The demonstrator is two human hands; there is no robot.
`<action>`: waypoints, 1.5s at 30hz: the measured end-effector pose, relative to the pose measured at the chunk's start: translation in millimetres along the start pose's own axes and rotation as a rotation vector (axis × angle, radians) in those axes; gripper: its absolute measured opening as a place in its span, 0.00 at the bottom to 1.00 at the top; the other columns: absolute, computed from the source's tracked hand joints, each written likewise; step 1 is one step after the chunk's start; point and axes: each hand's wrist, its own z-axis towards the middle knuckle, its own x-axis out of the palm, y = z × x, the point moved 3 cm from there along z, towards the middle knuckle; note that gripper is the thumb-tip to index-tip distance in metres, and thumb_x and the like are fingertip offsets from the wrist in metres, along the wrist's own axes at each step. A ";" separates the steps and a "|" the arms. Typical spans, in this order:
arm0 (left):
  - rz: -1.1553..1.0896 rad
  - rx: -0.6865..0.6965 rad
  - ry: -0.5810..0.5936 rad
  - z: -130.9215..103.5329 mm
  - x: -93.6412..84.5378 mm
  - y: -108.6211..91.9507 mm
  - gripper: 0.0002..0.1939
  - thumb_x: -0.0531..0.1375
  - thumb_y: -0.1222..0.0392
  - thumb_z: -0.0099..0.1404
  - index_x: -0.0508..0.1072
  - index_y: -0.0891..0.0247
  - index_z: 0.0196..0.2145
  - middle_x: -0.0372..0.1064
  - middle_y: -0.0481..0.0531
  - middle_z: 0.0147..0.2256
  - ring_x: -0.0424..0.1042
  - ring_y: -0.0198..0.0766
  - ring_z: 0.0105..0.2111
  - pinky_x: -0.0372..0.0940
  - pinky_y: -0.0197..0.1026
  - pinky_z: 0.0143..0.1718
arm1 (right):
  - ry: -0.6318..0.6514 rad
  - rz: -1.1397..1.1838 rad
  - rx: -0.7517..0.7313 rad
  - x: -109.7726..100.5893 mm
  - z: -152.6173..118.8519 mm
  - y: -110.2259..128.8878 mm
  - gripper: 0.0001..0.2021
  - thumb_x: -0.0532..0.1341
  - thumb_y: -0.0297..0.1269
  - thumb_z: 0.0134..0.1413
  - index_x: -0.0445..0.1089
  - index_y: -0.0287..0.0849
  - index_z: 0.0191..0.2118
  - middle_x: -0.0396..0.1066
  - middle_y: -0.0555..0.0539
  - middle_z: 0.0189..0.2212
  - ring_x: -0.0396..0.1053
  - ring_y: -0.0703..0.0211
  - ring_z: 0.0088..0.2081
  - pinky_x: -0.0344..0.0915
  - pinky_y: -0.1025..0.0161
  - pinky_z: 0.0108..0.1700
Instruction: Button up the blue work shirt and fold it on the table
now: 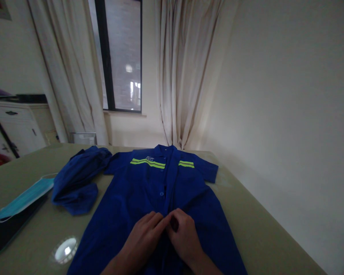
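A blue short-sleeved work shirt (126, 206) with yellow-green reflective strips lies spread on the table, collar pointing away from me. Its front placket is unfastened from the collar down to my hands, and a few buttons show along the left edge. My left hand (145, 236) and my right hand (183, 235) meet at the placket low on the shirt. Both have their fingers pinched on the shirt's front edges, fingertips touching each other. Whatever small part lies between the fingertips is hidden.
A crumpled blue garment (77, 179) lies left of the shirt. Farther left, a light-blue face mask (25, 196) rests on a dark flat object (14, 227). The green table (263, 225) runs along a wall at the right. Behind are curtains (180, 68), a window and a white cabinet (23, 118).
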 end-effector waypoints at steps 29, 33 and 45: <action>-0.189 -0.262 0.001 2.9 -2.2 14.0 0.10 0.52 0.63 0.72 0.72 0.57 0.44 0.73 0.50 0.39 0.74 0.37 0.39 0.69 0.39 0.42 | 0.134 0.313 -0.009 -2.8 13.8 -11.7 0.13 0.57 0.38 0.61 0.78 0.40 0.32 0.71 0.52 0.20 0.66 0.62 0.22 0.58 0.67 0.26; -0.282 -0.303 -0.014 3.5 -4.8 14.9 0.08 0.53 0.65 0.70 0.71 0.58 0.42 0.73 0.48 0.38 0.74 0.37 0.38 0.68 0.39 0.41 | 0.122 0.302 -0.027 -2.2 14.1 -10.5 0.08 0.60 0.35 0.56 0.77 0.40 0.32 0.70 0.52 0.21 0.66 0.63 0.23 0.58 0.67 0.28; -0.217 -0.300 -0.022 20.5 11.3 45.2 0.07 0.54 0.67 0.68 0.71 0.58 0.39 0.73 0.49 0.37 0.74 0.38 0.37 0.65 0.39 0.40 | 0.132 0.154 -0.074 13.3 45.2 -31.0 0.05 0.66 0.32 0.53 0.77 0.42 0.37 0.72 0.54 0.24 0.67 0.63 0.26 0.59 0.69 0.30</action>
